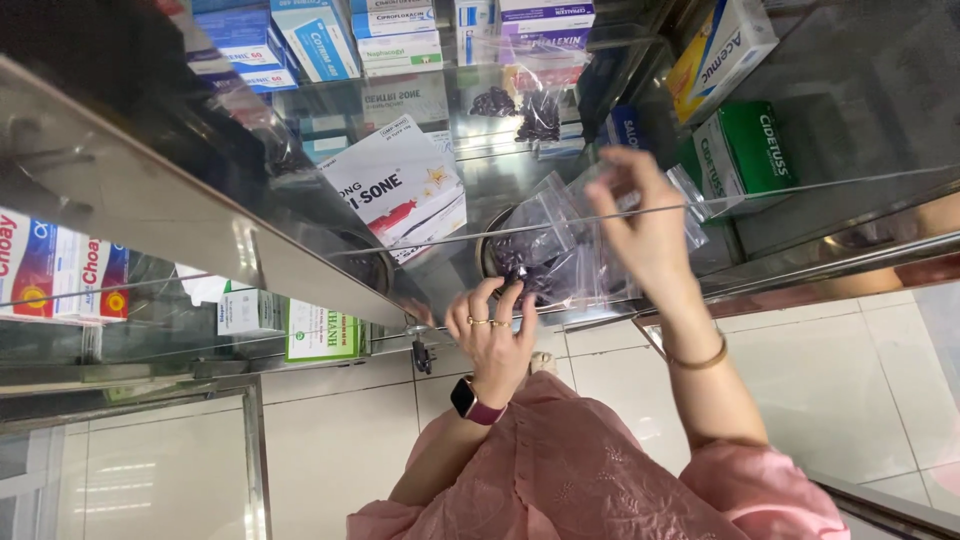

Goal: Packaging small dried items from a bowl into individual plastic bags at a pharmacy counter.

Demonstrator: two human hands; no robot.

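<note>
Hands at plastic bags on glass shelf

Left hand (492, 325) low at shelf edge, fingers curled and pinched on lower corner of clear bag (545, 262) holding dark purple pieces. Two rings on fingers, watch (472, 402) with dark red strap on wrist. Right hand (640, 225) higher, fingers closed on top of bag, thin bangle (700, 358) on wrist. Hands apart, both gripping same bag cluster, one below, one above. Bag resting on glass shelf (800, 215) inside cabinet, over a round dark container (488, 250) only partly visible beneath. More small bags (540, 112) of dark pieces farther back on shelf. White box (398, 185) with red print just beside bag, tilted. Green box (745, 150) and yellow-white box (722, 45) off toward right hand, well apart from bag. Blue and white boxes (320, 40) stacked at back. Metal frame (150, 200) running diagonally across cabinet. Pink sleeves and garment below; tiled floor (830, 400) underneath.
</note>
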